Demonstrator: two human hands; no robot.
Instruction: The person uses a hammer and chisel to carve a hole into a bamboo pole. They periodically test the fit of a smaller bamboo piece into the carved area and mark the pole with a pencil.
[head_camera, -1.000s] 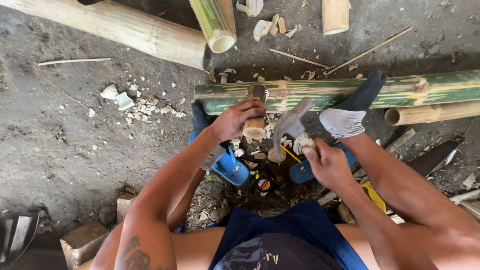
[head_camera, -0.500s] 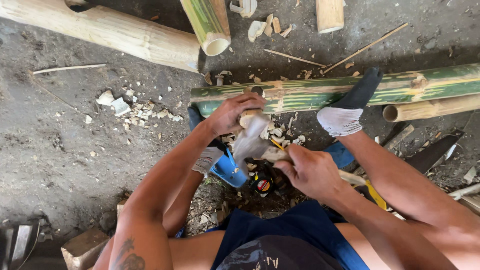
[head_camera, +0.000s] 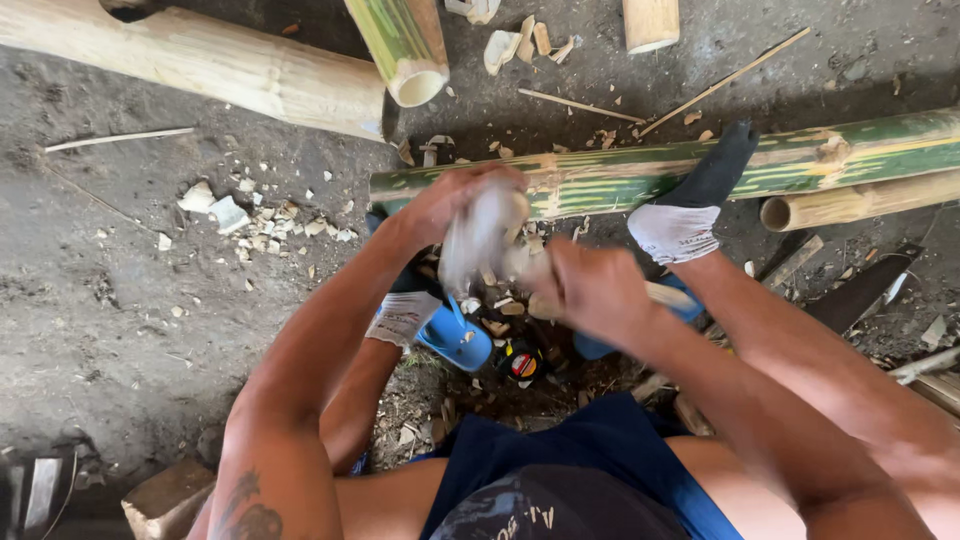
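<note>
The blurred hatchet (head_camera: 482, 232) has swung down; right hand (head_camera: 598, 290) grip clamped on its handle, left hand (head_camera: 452, 203) grip unclear.

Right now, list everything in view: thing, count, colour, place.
Green bamboo pole: one, green streaked yellow, lying across under the foot.
Pale bamboo poles: about four, tan, along the top and far right.
Wood chips: many, pale, scattered on the grey ground.
Thin sticks: a few, tan, upper middle.
Sandals: two, blue, under the hands.
Blurred tool: one, whitish, between the hands.
Socked foot: one, black and white, on the green pole.
Left hand: at the blurred tool.
Right hand: gripping a pale handle.
</note>
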